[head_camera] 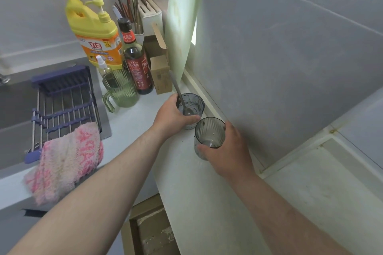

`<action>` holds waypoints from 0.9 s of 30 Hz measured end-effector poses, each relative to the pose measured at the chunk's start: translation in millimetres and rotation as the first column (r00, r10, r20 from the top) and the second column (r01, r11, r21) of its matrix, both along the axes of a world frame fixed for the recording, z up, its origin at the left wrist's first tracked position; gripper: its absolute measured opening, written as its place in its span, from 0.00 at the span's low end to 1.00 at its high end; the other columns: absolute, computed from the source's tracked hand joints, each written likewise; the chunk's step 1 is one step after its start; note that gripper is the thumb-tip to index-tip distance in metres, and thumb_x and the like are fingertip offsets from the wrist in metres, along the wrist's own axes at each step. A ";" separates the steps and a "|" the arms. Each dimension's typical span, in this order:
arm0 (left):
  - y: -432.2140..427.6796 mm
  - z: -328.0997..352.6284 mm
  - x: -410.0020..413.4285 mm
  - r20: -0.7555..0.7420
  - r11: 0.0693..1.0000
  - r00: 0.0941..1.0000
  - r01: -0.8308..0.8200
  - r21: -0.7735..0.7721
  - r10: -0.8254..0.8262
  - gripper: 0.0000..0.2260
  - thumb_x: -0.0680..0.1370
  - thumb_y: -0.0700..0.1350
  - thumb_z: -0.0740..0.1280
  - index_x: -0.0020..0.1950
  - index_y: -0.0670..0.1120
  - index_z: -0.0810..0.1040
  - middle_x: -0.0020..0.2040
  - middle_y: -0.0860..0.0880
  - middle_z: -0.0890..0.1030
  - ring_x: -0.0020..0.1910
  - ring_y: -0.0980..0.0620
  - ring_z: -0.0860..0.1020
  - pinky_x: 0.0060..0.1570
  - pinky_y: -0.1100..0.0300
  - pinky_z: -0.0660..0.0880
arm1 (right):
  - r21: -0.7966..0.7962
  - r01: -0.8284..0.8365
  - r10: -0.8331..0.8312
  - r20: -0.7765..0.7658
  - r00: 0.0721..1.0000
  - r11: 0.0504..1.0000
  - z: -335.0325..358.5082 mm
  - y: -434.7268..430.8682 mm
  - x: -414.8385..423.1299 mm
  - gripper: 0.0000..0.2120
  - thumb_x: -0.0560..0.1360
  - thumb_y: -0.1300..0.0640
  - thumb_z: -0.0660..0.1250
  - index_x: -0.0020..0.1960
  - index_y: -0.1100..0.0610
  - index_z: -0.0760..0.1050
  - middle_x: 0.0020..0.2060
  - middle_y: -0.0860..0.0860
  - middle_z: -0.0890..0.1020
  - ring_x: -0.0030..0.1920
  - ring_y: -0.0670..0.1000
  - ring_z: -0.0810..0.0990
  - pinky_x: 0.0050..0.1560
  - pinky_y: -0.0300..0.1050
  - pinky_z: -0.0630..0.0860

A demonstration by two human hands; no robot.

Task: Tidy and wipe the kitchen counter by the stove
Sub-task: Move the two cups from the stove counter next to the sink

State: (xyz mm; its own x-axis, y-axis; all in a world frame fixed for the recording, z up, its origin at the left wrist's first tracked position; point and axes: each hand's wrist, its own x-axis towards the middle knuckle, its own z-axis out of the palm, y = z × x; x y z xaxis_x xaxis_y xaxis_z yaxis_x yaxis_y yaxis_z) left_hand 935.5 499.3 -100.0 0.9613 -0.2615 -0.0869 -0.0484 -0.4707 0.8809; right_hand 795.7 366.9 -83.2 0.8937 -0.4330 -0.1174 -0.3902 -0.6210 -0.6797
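Both bare forearms stretch forward over the pale counter [186, 182]. The left hand [172, 115] is curled round a smoky grey glass [193, 103] close to the counter's wall-side edge, thumb across its near side. A metal spoon [178, 90] stands slanted inside this glass. The right hand [230, 151], back up, grips a ribbed grey glass [209, 134] just nearer, thumb low on its side; whether its base touches the counter cannot be told. At the counter's far end stand a yellow detergent bottle [93, 32] labelled "立白", a dark soy sauce bottle [137, 68] reading "海天酱油", a small spray bottle [102, 66], a green ribbed jug [122, 93] and a cardboard carton [160, 74]. A pale green cutting board [182, 22] leans upright there, its printed mark too small to read. A pink cloth [68, 159] drapes over the counter's front edge by the sink's drying rack [62, 99].
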 end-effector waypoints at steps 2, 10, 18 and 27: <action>-0.3 -0.2 -1.2 0.001 1.000 1.000 -0.002 -0.008 0.002 0.31 0.62 0.51 0.82 0.61 0.52 0.73 0.54 0.59 0.81 0.53 0.61 0.79 0.52 0.63 0.75 | -0.007 -0.007 0.007 -0.001 1.000 1.000 0.9 0.9 -0.4 0.46 0.63 0.39 0.76 0.74 0.55 0.62 0.67 0.51 0.72 0.67 0.54 0.71 0.65 0.51 0.71; 2.6 3.1 -6.6 -0.085 0.998 0.995 0.038 -0.045 -0.042 0.31 0.66 0.51 0.80 0.64 0.51 0.69 0.57 0.58 0.80 0.56 0.57 0.80 0.57 0.58 0.76 | -0.013 -0.051 0.052 0.114 0.992 0.999 19.1 7.2 -19.1 0.39 0.69 0.40 0.67 0.74 0.57 0.62 0.69 0.52 0.68 0.70 0.53 0.65 0.71 0.46 0.63; 37.8 51.3 -46.5 0.018 0.994 1.000 -0.026 0.102 0.024 0.31 0.76 0.55 0.69 0.76 0.46 0.65 0.73 0.49 0.70 0.71 0.51 0.69 0.68 0.53 0.68 | 0.015 -0.065 0.061 0.197 0.979 0.998 47.1 14.3 -59.1 0.26 0.74 0.50 0.67 0.70 0.54 0.67 0.65 0.48 0.71 0.67 0.49 0.68 0.65 0.37 0.61; 77.8 101.7 -169.9 0.002 0.959 0.973 0.226 0.170 -0.230 0.11 0.78 0.50 0.68 0.60 0.53 0.80 0.52 0.65 0.79 0.53 0.68 0.76 0.59 0.63 0.74 | 0.023 -0.043 0.039 0.130 0.991 0.999 93.1 15.3 -138.9 0.23 0.75 0.53 0.71 0.69 0.50 0.71 0.56 0.37 0.71 0.58 0.41 0.71 0.60 0.36 0.66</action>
